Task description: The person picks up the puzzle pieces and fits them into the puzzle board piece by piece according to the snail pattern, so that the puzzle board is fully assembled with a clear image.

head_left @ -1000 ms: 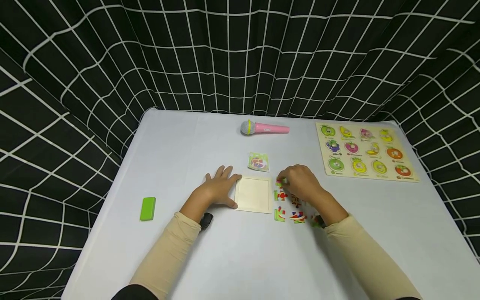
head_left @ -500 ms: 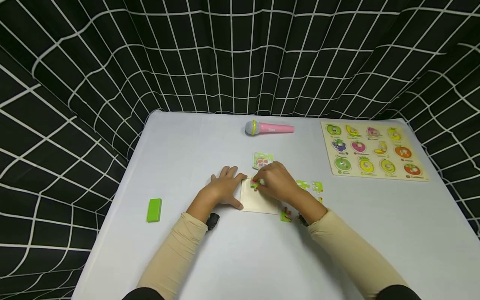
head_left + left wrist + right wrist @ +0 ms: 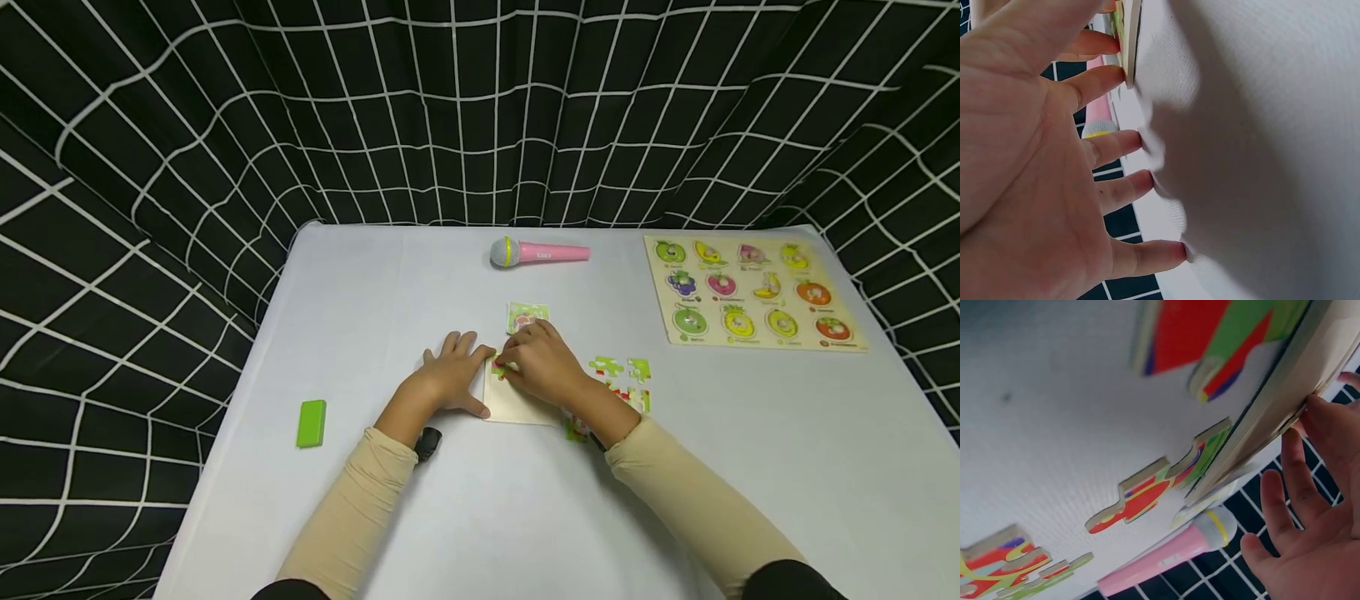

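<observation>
Puzzle pieces, red, green, yellow and purple; tray, plain cream; microphone, pink, grey and yellow; block, solid green. Also through my feed I log: fruit board, cream, multicoloured pictures; sleeves, beige; tablecloth, white; curtain, black with white grid lines.

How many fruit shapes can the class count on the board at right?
12 fruit shapes on the board: four in the far row, four in the middle row, including the purple grapes, and four in the near row. None looks hidden.
</observation>
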### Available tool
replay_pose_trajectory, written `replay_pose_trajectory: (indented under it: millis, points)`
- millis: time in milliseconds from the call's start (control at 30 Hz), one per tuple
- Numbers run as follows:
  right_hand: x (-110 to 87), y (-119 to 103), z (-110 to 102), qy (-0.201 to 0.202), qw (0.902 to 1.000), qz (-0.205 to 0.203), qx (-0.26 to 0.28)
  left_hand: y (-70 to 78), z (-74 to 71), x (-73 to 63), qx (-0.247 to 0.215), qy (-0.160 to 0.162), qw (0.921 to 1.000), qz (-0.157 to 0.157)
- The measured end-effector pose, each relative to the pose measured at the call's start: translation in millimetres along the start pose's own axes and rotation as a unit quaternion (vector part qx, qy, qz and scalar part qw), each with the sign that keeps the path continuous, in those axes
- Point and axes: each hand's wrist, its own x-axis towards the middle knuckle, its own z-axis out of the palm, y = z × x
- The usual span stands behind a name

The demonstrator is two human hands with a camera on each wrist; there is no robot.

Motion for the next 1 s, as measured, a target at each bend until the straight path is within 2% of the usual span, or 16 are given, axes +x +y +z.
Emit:
replay_pose_trajectory:
  millis: [200, 300, 367, 533, 700, 833, 1000]
  points:
    - [-1.5, 2.5, -6.8, -0.008, 0.9997, 0.010, -0.019, 1.9, 0.3, 7.2, -0.004, 0.014, 0.9998, 0.009]
    - [-2.2, 3.5, -12.1, -0.031, 0.9995, 0.007, 0.002, -0.6, 3.2, 6.7, -0.015, 0.018, 0.9997, 0.005]
    - [-6.0, 8.2, -16.3, -0.031, 0.9993, 0.012, 0.018, -1.5, 4.4, 5.4, -0.022, 0.018, 0.9996, 0.006]
    - [-32.4, 38.6, -26.4, 0.004, 0.9969, 0.075, 0.024, -0.6, 3.5, 4.7, -0.014, 0.015, 0.9997, 0.011]
    - [-67.4, 68.7, -28.7, -0.002, 0.9912, 0.133, 0.004, -2.6, 1.4, 1.5, -0.010, 0.011, 0.9998, 0.012]
    - [-85.2, 78.7, -26.6, -0.012, 0.9880, 0.153, 0.021, -3.6, 0.1, 0.0, -0.014, 0.010, 0.9997, 0.015]
    - [-91.5, 83.0, -29.3, -0.024, 0.9865, 0.159, 0.029, -4.6, 1.9, 3.1, -0.015, 0.015, 0.9995, 0.021]
